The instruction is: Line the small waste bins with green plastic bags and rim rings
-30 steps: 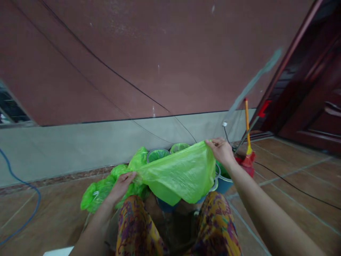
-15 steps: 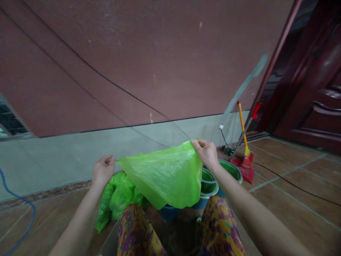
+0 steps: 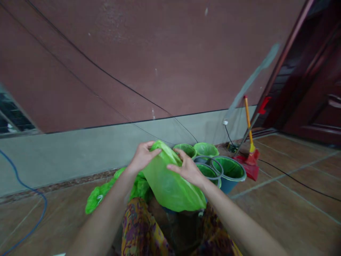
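Note:
I hold a thin bright green plastic bag [image 3: 170, 185] up in front of me, above my knees. My left hand [image 3: 142, 158] grips its top edge, fingers curled over the plastic. My right hand [image 3: 188, 169] lies on the front of the bag close beside the left, fingers bent and pinching the film. The bag hangs down loosely between my arms. Just behind it stand several small buckets [image 3: 230, 174] lined with green bags.
A heap of more green bags [image 3: 106, 192] lies on the tiled floor to the left. A red dustpan and a yellow-handled brush [image 3: 250, 156] lean at the wall on the right. A blue hose [image 3: 29, 199] curves at far left, a dark wooden door [image 3: 317, 89] at right.
My hands, spread wide apart with the bag stretched between them, have come together at its top. The bag now hangs bunched instead of taut.

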Demonstrator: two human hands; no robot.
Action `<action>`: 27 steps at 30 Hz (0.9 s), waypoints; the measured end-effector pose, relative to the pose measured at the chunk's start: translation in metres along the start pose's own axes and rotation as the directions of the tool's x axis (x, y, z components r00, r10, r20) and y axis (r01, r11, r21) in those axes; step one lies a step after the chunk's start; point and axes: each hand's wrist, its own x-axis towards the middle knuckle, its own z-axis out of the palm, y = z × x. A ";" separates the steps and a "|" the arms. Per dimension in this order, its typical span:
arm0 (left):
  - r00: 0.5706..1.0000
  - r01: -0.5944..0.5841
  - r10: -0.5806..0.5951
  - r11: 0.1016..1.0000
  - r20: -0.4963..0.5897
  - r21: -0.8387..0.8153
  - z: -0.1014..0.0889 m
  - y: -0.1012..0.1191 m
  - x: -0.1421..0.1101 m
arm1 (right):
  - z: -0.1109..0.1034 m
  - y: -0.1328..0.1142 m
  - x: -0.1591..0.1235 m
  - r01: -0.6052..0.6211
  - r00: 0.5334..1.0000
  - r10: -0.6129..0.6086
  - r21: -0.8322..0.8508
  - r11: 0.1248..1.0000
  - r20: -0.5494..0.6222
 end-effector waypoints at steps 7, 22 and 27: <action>0.968 -0.002 -0.034 0.990 -0.250 -0.141 -0.040 -0.010 -0.003 | -0.019 0.079 -0.052 -0.103 0.993 0.120 -0.427 0.898 0.012; 0.869 0.161 -0.136 0.987 -0.476 0.012 -0.110 -0.041 -0.027 | -0.066 0.108 -0.038 -0.345 0.909 0.241 -0.291 0.892 -0.341; 0.876 0.150 -0.083 0.983 -0.476 0.105 -0.117 -0.025 -0.029 | -0.111 0.022 0.003 -0.073 0.869 0.076 0.025 0.997 -0.490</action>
